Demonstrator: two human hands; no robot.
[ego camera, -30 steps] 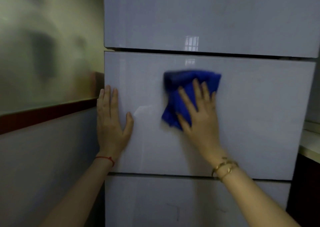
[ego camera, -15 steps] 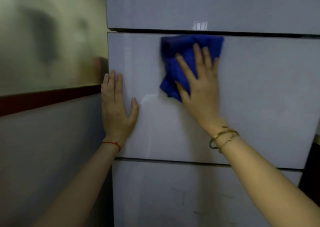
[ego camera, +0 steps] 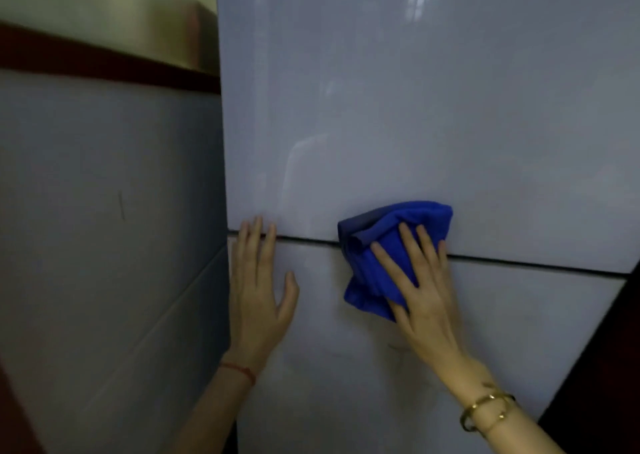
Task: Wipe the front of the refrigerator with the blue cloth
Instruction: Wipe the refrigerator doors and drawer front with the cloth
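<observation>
The refrigerator (ego camera: 398, 107) has a glossy pale grey front that fills most of the view. A thin dark seam (ego camera: 526, 265) between two door panels runs across it. A crumpled blue cloth (ego camera: 384, 231) lies right over that seam. My right hand (ego camera: 426, 301) presses the cloth flat against the front, fingers spread on it, with gold bangles on the wrist. My left hand (ego camera: 256, 294) rests open and flat on the lower panel near the refrigerator's left edge, its fingertips reaching the seam. It holds nothing.
A grey wall (ego camera: 104, 211) stands close against the refrigerator's left side, with a dark red band (ego camera: 104, 67) across it higher up. Something dark (ego camera: 609, 349) borders the refrigerator at lower right.
My right hand has swept the cloth down from the top of the middle panel to its lower seam. My left hand has slid down onto the lower panel. The view has tilted down.
</observation>
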